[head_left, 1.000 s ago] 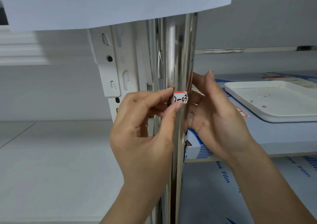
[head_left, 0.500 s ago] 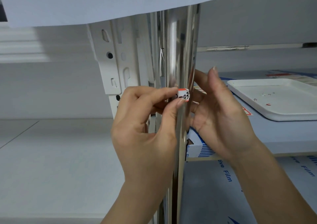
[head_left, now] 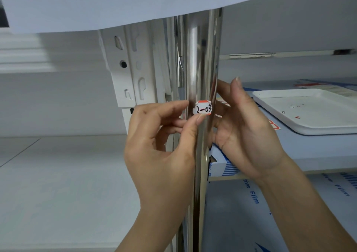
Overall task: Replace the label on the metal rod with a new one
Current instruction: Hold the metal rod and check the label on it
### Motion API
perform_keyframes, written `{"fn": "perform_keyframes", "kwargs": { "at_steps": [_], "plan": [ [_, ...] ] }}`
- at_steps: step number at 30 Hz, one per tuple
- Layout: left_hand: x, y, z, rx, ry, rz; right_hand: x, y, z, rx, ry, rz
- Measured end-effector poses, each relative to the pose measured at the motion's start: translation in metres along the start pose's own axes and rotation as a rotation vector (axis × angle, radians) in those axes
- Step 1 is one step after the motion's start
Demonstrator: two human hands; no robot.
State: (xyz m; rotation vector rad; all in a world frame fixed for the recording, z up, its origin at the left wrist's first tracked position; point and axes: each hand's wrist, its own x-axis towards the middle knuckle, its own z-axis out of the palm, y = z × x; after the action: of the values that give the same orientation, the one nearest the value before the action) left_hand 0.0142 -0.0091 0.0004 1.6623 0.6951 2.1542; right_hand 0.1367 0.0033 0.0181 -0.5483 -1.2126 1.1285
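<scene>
We pinched label [head_left: 203, 109] edge with left hand [head_left: 160, 147] against metal rod [head_left: 201, 62] for peeling (corners curled); right hand [head_left: 245, 135], fingers loose, grasping nothing, braced rod behind.

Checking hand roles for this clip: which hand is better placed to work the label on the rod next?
Probably the left hand: its fingers sit at the label on the rod's front. The right hand is beside and behind the rod.
</scene>
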Motion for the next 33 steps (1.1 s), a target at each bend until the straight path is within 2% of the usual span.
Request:
{"fn": "perform_keyframes", "kwargs": {
  "at_steps": [10,16,19,24,29,33],
  "plan": [
    [-0.005,-0.004,0.006,0.051,0.098,0.124,0.0,-0.001,0.001,0.002,0.013,-0.003],
    [-0.004,-0.004,0.004,0.062,0.045,0.134,0.001,0.001,0.0,-0.005,0.012,-0.007],
    [0.001,-0.005,0.0,-0.006,-0.027,0.059,0.001,0.001,0.0,0.007,-0.005,-0.018],
    [-0.001,-0.007,-0.005,-0.27,-0.105,-0.216,0.0,-0.001,0.003,-0.029,-0.025,-0.026],
    [-0.001,-0.011,-0.013,-0.403,-0.184,-0.324,-0.001,-0.002,0.004,-0.015,-0.024,-0.007],
    [-0.001,-0.01,-0.011,-0.357,-0.235,-0.291,-0.001,-0.002,0.003,-0.03,-0.045,0.012]
  ]
}}
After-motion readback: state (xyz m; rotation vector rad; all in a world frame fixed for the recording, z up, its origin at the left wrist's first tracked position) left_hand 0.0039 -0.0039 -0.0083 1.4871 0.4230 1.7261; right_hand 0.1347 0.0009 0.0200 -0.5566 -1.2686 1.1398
